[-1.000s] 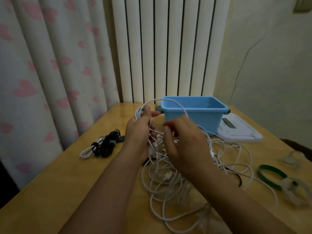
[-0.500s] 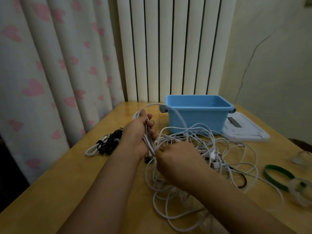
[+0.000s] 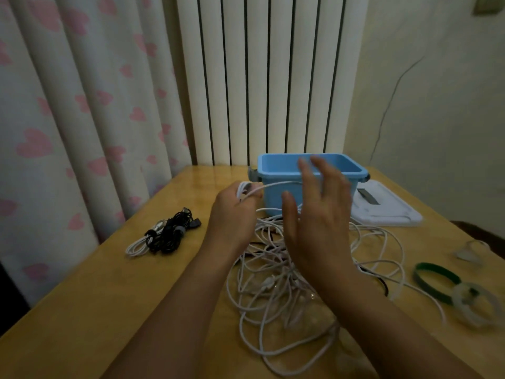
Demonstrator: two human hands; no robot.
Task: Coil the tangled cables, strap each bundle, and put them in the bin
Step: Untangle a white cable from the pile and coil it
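The left hand [image 3: 232, 212] holds a few turns of white cable [image 3: 276, 184] above the middle of the bench [image 3: 82, 310], with its fingers curled around the loops. The right hand [image 3: 317, 214] is raised just beside it, fingers straight and spread, and it holds nothing; it is blurred. One strand goes from the left hand toward the right hand in front of the bin [image 3: 273, 198].

Most of the white cable lies in a loose tangle [image 3: 287, 285] on the bench under and in front of both hands, and it reaches toward the right edge. The blue bin stands at the far edge, open, and I see nothing inside it. One bundle [image 3: 164, 236], black and white with straps on it, lies near the left edge and is not yet in the bin.

I think the cable is light, thin and soft, a little slippery, and it springs back, so the loops can open if the grip is loose. The best place to take it seems to be a free strand close to the left hand, not the middle of the tangle, where pulling may tighten knots.

A green strap [image 3: 434, 272] and a pale one [image 3: 475, 305] lie near the right edge. A white lid [image 3: 388, 212] lies beside the bin. I can read no brand, label or writing anywhere.
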